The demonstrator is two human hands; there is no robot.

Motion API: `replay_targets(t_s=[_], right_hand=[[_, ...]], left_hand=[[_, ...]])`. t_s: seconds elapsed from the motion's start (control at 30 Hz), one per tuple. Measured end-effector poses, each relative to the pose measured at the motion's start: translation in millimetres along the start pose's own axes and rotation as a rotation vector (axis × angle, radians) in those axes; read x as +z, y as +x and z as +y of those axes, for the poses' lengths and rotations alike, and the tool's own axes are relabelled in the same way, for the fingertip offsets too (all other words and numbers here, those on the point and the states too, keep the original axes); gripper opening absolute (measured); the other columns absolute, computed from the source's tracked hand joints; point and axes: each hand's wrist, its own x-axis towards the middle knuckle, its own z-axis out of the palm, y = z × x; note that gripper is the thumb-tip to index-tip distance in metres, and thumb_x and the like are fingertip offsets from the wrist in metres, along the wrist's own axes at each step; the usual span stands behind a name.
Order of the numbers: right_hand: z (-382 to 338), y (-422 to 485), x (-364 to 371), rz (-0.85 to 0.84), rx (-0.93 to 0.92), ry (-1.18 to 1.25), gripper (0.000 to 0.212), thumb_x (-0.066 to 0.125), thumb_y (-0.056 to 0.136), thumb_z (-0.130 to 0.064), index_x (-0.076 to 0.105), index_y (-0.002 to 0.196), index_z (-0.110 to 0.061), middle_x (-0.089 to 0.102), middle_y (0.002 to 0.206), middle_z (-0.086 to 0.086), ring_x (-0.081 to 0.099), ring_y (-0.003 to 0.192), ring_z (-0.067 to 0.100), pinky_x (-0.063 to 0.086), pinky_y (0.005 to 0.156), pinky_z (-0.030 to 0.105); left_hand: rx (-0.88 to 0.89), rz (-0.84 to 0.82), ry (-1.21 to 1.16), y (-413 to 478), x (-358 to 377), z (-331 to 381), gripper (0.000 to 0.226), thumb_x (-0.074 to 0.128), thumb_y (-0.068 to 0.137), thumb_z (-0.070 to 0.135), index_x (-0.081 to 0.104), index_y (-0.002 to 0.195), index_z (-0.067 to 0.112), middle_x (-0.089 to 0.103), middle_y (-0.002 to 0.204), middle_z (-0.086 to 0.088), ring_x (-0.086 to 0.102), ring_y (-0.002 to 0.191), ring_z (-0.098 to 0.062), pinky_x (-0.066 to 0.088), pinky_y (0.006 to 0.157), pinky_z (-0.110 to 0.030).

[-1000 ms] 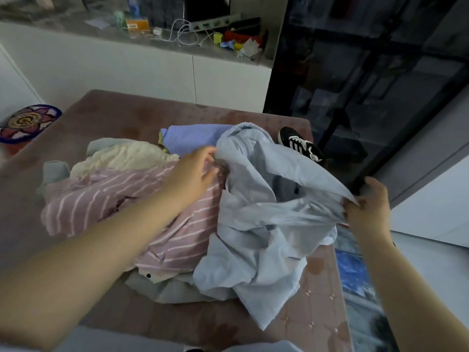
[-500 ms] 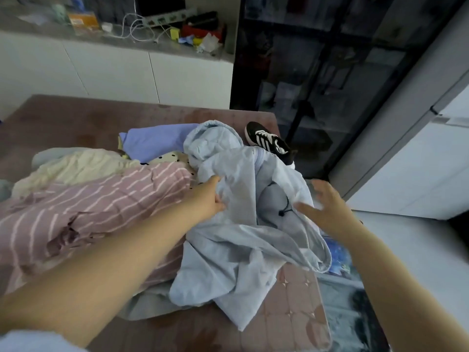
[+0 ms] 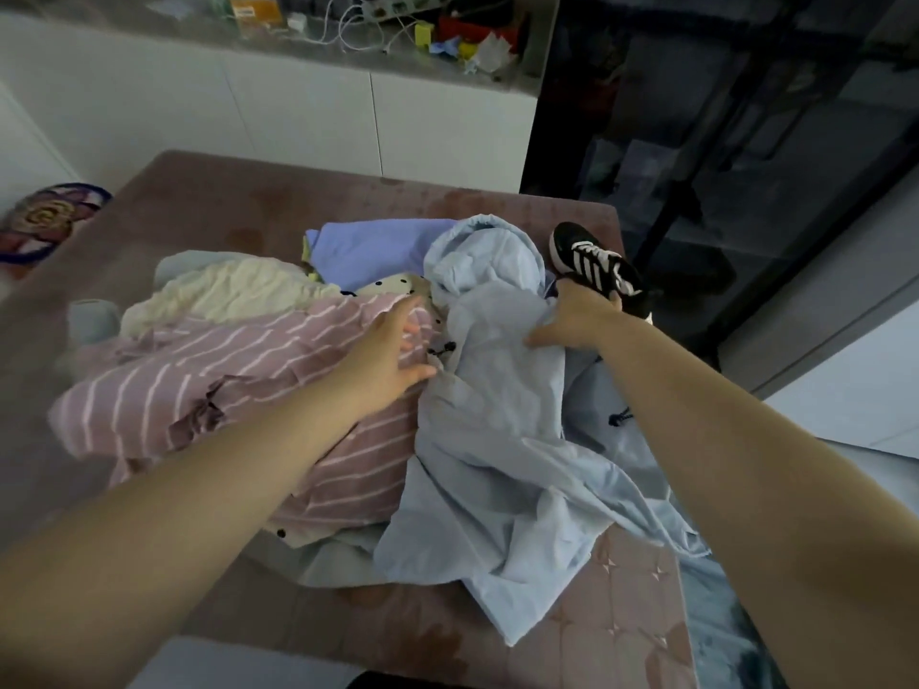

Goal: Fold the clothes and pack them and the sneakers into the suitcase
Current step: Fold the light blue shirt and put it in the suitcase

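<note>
A light blue hooded jacket lies crumpled over the right part of the clothes pile, its hood toward the back. My right hand grips a bunch of its fabric just below the hood, next to a black sneaker with white stripes. My left hand rests with spread fingers at the jacket's left edge, on a pink striped shirt. Behind these lie a cream garment, a periwinkle garment and a dotted cloth. No suitcase is visible.
The pile sits on a mauve padded surface. White cabinets with a cluttered counter stand behind, a dark glass cabinet to the right. A patterned round object lies at the left. A blue thing shows at the lower right.
My right hand has moved forward and left from the jacket's right side and now grips the fabric near the hood. My left hand has shifted onto the striped shirt. The camera has turned left.
</note>
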Motion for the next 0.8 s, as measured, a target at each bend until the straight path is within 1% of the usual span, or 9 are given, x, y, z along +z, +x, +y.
replay_targets(t_s=[0.07,0.17,0.27,0.4,0.47,0.5,0.6,0.67,0.8], right_hand=[[-0.9,-13.9,1.3,0.042,-0.209,-0.007,0.024,0.068,0.078,-0.031,0.057,0.084,-0.011,0.057,0.084,0.005,0.057,0.096,0.031,0.043,0.087,0.038],[8.6,-61.6,8.0,0.407,-0.656,0.063,0.003,0.068,0.076,-0.009,0.069,0.079,-0.008,0.058,0.072,0.01,0.057,0.069,0.031,0.04,0.058,0.027],[31.0,-126.4,28.6,0.369,-0.888,-0.088,0.031,0.067,0.061,-0.003,0.074,0.086,-0.021,0.055,0.067,0.002,0.053,0.063,0.024,0.042,0.066,0.03],[73.9,-170.7,72.8,0.179,-0.699,-0.25,0.021,0.073,0.061,-0.016,0.071,0.08,-0.026,0.062,0.068,-0.011,0.062,0.064,0.012,0.047,0.073,0.022],[87.9,-183.3,79.7,0.112,-0.505,-0.217,0.031,0.059,0.086,-0.038,0.068,0.107,-0.016,0.066,0.092,-0.011,0.062,0.085,0.006,0.043,0.078,0.011],[90.3,-187.5,83.2,0.01,-0.473,-0.236,0.045,0.048,0.09,-0.049,0.063,0.117,-0.015,0.065,0.106,-0.006,0.061,0.099,0.011,0.042,0.086,0.015],[93.9,-196.3,77.9,-0.123,-0.487,-0.486,0.05,0.076,0.06,-0.046,0.068,0.106,-0.03,0.067,0.109,-0.006,0.063,0.102,0.015,0.051,0.089,0.032],[97.4,-197.5,65.7,-0.207,-0.411,-0.36,0.047,0.066,0.074,-0.042,0.058,0.119,-0.029,0.058,0.121,-0.01,0.054,0.112,0.011,0.039,0.098,0.023],[105.8,-199.2,39.8,-0.167,-0.123,0.151,0.058,0.074,0.075,-0.039,0.046,0.126,-0.035,0.055,0.116,-0.018,0.056,0.096,-0.001,0.045,0.087,0.016]], left_hand=[[-0.003,-0.037,-0.016,3.8,-5.2,2.0,0.075,0.067,0.083,0.012,0.024,0.144,0.017,0.044,0.129,-0.01,0.052,0.106,-0.022,0.045,0.094,-0.036],[0.03,-0.029,-0.064,12.2,-12.8,13.8,0.051,0.052,0.093,0.016,0.032,0.14,0.015,0.053,0.121,-0.006,0.055,0.106,-0.021,0.043,0.093,-0.033],[-0.078,-0.02,-0.16,21.3,-10.7,23.7,0.039,0.037,0.1,0.028,0.038,0.138,0.019,0.05,0.127,0.002,0.049,0.114,-0.013,0.035,0.092,-0.024],[-0.226,-0.159,-0.08,30.5,11.8,25.7,0.051,0.035,0.096,0.05,0.043,0.136,0.02,0.044,0.14,0.003,0.042,0.128,-0.019,0.029,0.11,-0.037],[-0.287,-0.212,0.031,33.7,25.9,21.8,0.066,0.035,0.086,0.066,0.048,0.132,0.019,0.048,0.139,-0.002,0.046,0.125,-0.026,0.034,0.107,-0.044],[-0.321,-0.218,0.07,34.1,32.7,20.4,0.071,0.036,0.082,0.07,0.049,0.131,0.02,0.05,0.138,-0.004,0.048,0.123,-0.028,0.036,0.105,-0.045],[-0.383,-0.218,-0.035,29.7,52.1,22.7,0.064,0.05,0.087,0.055,0.042,0.139,0.017,0.046,0.141,-0.005,0.047,0.125,-0.028,0.038,0.106,-0.041],[-0.423,-0.249,-0.06,27.1,64.5,21.4,0.07,0.061,0.085,0.046,0.039,0.14,0.01,0.045,0.142,-0.008,0.046,0.126,-0.028,0.038,0.105,-0.038],[-0.392,-0.183,0.072,24.0,67.0,22.9,0.054,0.065,0.085,0.031,0.049,0.128,0.003,0.054,0.129,-0.014,0.054,0.114,-0.03,0.045,0.095,-0.036]])
